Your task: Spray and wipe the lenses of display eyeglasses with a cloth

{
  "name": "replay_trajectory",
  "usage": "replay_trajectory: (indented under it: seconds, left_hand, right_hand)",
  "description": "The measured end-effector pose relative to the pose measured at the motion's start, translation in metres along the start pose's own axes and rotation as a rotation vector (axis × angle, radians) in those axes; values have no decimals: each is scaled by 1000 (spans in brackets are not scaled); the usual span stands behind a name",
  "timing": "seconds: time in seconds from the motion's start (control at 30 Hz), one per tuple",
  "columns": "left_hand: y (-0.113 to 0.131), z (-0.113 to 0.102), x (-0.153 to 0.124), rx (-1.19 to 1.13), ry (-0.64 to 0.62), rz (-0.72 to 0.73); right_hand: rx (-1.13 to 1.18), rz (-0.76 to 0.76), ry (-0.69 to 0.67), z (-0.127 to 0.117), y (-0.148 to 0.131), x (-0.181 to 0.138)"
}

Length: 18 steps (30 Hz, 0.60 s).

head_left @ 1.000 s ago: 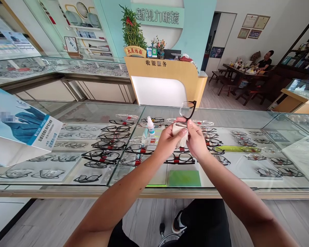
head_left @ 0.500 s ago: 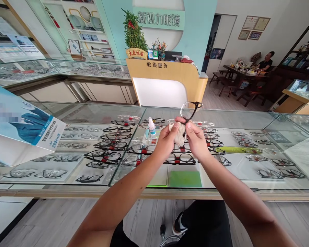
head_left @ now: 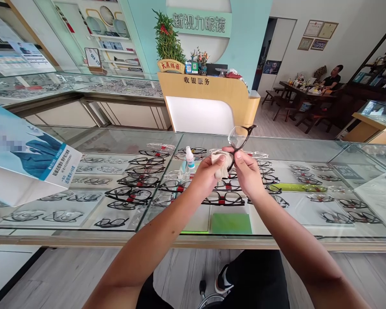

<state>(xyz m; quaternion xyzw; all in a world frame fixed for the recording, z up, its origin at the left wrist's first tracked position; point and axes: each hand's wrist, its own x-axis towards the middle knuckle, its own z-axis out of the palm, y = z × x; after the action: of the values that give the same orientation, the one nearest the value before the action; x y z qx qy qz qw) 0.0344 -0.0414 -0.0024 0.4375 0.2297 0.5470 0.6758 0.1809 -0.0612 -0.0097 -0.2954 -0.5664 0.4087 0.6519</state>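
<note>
Above a glass display counter (head_left: 289, 148) I hold a pair of dark-framed glasses (head_left: 239, 138). My right hand (head_left: 247, 173) pinches the frame near its lower lens, and the upper lens sticks up past my fingers. My left hand (head_left: 206, 175) is closed round a small beige cloth (head_left: 220, 163) pressed against the lower lens, which the cloth and fingers hide. A small white dropper bottle (head_left: 189, 157) with a blue label stands on the counter just left of my hands.
Rows of spectacle frames (head_left: 128, 195) lie inside the case, beside a green pad (head_left: 230, 223). A blue-and-white paper bag (head_left: 22, 161) stands on the counter's left end. Behind it are a wooden cashier desk (head_left: 209, 101) and, far right, a seated person (head_left: 332, 77) at a table.
The glasses have tilted and shifted slightly right. My left hand has worked the cloth a little over the lower lens. Both hands keep their grip.
</note>
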Motion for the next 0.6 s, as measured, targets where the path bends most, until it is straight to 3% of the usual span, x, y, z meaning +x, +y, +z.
replay_trajectory:
  seconds: [0.23,0.6]
  left_hand:
    - [-1,-1,2,-8,29,-29]
    - [9,-10,8,71,-65,-129]
  right_hand:
    - [-244,-102,-15,6,-17,-2]
    - [-244,-98,-1,7,-15,1]
